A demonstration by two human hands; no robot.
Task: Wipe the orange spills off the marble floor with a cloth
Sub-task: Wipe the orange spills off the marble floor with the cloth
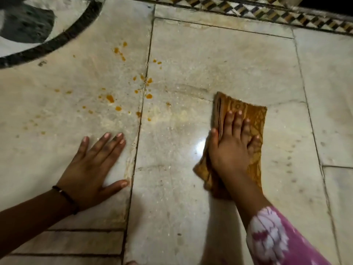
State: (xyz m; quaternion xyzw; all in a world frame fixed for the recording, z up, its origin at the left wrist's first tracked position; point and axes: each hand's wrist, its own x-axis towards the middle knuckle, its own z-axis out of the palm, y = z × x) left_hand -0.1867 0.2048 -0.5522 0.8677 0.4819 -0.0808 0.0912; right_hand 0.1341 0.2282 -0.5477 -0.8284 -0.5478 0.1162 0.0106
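On the right-hand slab of the marble floor (181, 197), well to the right of the long joint (140, 119) between slabs, lies the folded orange-brown cloth (257, 119), flat under the right hand (232, 148), whose fingers are spread and straight, pressing the fabric down rather than pinching it. The orange spills (110, 98) sit apart from the cloth, scattered to its left on both sides of the joint, most of them on the left-hand slab, with an outlying group farther up toward the dark curved inlay (63, 38). A pale smeared film between cloth and drops may be residue, though glare and blur make that uncertain. To do the stroke well, the judgement is to keep the palm flat, sweep leftward across the joint, gather the drops inward instead of spreading them, and refold to a clean face; liquid lodged in the joint will likely need a pass along its line. The left hand (93, 167) rests open, fingers splayed, on the left-hand slab just below the drops, bracing; it stands nearest the path of a leftward sweep. A patterned mosaic border (267, 13) runs along the far edge, and a pink printed sleeve (277, 240) covers the right forearm.
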